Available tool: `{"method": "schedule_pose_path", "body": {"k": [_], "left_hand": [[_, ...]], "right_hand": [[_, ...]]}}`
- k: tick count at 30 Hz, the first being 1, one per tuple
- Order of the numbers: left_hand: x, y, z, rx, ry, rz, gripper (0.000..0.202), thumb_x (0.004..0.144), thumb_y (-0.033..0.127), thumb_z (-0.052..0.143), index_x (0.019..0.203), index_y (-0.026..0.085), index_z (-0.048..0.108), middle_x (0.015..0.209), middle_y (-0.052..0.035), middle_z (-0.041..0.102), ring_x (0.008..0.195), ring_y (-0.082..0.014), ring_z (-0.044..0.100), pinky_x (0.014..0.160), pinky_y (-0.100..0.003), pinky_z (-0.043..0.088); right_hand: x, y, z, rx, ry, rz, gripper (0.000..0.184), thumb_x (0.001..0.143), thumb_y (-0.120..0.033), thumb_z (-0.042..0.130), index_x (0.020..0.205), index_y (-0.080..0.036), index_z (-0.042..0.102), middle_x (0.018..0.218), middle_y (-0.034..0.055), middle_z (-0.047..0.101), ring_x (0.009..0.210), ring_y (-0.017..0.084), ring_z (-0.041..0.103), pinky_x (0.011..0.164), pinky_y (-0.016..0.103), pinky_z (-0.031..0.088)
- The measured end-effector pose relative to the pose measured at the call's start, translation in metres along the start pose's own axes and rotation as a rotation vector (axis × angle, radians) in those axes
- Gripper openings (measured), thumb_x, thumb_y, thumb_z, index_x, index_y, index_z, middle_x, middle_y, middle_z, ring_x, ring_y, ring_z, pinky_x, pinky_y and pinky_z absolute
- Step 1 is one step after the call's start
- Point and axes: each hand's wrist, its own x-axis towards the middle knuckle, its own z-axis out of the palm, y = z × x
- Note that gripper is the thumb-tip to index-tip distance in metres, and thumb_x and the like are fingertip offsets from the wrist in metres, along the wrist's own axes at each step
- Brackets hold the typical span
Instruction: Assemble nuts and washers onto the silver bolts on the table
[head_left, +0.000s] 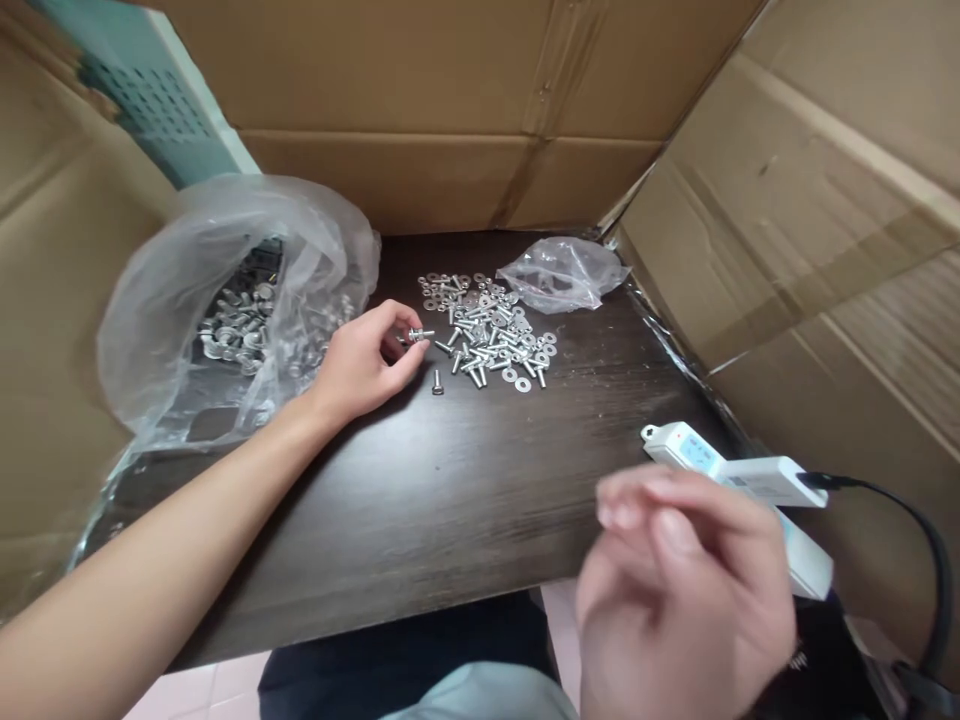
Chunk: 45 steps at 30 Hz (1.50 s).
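The left hand (367, 360) pinches one bolt (418, 335), lengthwise pointing right, toward the nearby bolt pile (491, 337); the farther right hand (686, 590) curls, contents cannot be told.

White power strip (688, 448) and black cable (916, 515) beside brown cardboard wall (847, 200).

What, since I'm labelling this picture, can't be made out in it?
All in the head view:
- Right hand: blurred; whether it holds anything is unclear.
- Bolt: partly covered by the left hand.
- Metal pieces in the large bag: partly veiled by its cloudy folds.
- Power strip: partly behind the right hand.
- Left forearm: cut off by the left edge.
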Motion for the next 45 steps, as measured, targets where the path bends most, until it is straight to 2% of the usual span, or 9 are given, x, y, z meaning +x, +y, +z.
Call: {"method": "schedule_pose_path", "body": {"k": [6,11,13,16,19,24,34,39,45], "left_hand": [[0.0,-0.001,0.001,0.006,0.006,-0.036,0.019,0.087,0.034,0.068,0.098,0.02,0.061,0.084,-0.001,0.07,0.06,-0.0133,0.063,0.062,-0.026,0.051],[0.001,0.0,0.0,0.004,-0.012,-0.047,0.019,0.087,0.035,0.068,0.097,0.021,0.061,0.082,-0.0006,0.07,0.06,-0.0141,0.064,0.062,-0.027,0.052],[0.002,0.0,0.0,0.007,-0.021,-0.043,0.019,0.087,0.036,0.069,0.096,0.021,0.061,0.083,-0.0007,0.071,0.06,-0.014,0.064,0.062,-0.027,0.052],[0.002,0.001,0.0,0.01,-0.034,-0.037,0.02,0.087,0.037,0.069,0.096,0.02,0.062,0.083,-0.001,0.071,0.06,-0.0142,0.065,0.062,-0.027,0.052],[0.003,0.001,0.0,0.012,-0.036,-0.031,0.02,0.087,0.037,0.069,0.096,0.02,0.063,0.083,-0.0012,0.071,0.061,-0.0147,0.066,0.062,-0.027,0.052],[0.002,0.001,0.0,0.001,-0.047,-0.039,0.02,0.087,0.038,0.069,0.095,0.021,0.062,0.079,-0.0009,0.071,0.06,-0.0149,0.065,0.061,-0.027,0.053],[0.002,-0.001,-0.001,0.008,-0.044,-0.048,0.021,0.087,0.039,0.069,0.095,0.021,0.062,0.078,-0.0002,0.07,0.06,-0.0147,0.065,0.062,-0.027,0.053],[0.002,0.002,-0.002,-0.019,-0.047,-0.041,0.017,0.087,0.033,0.07,0.095,0.021,0.062,0.08,0.0015,0.069,0.06,-0.0129,0.065,0.062,-0.026,0.053],[0.0,-0.001,-0.003,-0.012,-0.014,-0.05,0.018,0.087,0.034,0.069,0.096,0.02,0.062,0.08,0.0005,0.069,0.06,-0.0129,0.065,0.062,-0.026,0.053]], "right_hand": [[-0.023,0.05,-0.062,-0.044,0.341,0.189,0.019,0.078,-0.017,0.067,0.079,-0.024,0.049,0.058,-0.0077,0.04,0.053,0.014,0.037,0.055,0.029,0.034],[-0.035,0.071,-0.114,-0.051,0.424,0.299,0.044,0.082,-0.048,0.069,0.068,-0.022,0.037,0.06,-0.0057,0.032,0.053,0.012,0.037,0.053,0.027,0.038],[-0.039,0.08,-0.138,-0.058,0.49,0.495,0.059,0.079,-0.073,0.063,0.066,-0.023,0.035,0.059,-0.0062,0.03,0.051,0.012,0.036,0.048,0.027,0.04],[-0.033,0.094,-0.165,-0.102,0.518,0.785,0.079,0.062,-0.098,0.053,0.087,-0.022,0.055,0.076,0.0005,0.05,0.063,0.018,0.053,0.048,0.033,0.05],[-0.013,0.098,-0.178,-0.027,0.596,0.813,0.077,0.065,-0.095,0.049,0.091,-0.022,0.052,0.078,0.0,0.049,0.058,0.015,0.048,0.042,0.029,0.045],[0.007,0.093,-0.178,0.009,0.61,0.81,0.029,0.064,-0.035,0.063,0.079,-0.025,0.041,0.064,-0.0068,0.04,0.044,0.01,0.035,0.033,0.021,0.03],[0.031,0.068,-0.166,0.057,0.588,0.586,0.039,0.065,-0.019,0.062,0.103,-0.019,0.072,0.101,0.0053,0.072,0.079,0.016,0.07,0.051,0.022,0.064],[0.045,0.064,-0.131,-0.03,0.558,0.672,0.03,0.072,-0.03,0.072,0.101,-0.027,0.08,0.146,0.0078,0.064,0.135,0.025,0.062,0.066,0.015,0.066],[0.056,0.074,-0.116,-0.037,0.65,0.666,0.018,0.079,-0.024,0.073,0.096,-0.02,0.075,0.131,0.0084,0.073,0.123,0.025,0.071,0.085,0.029,0.069]]}}
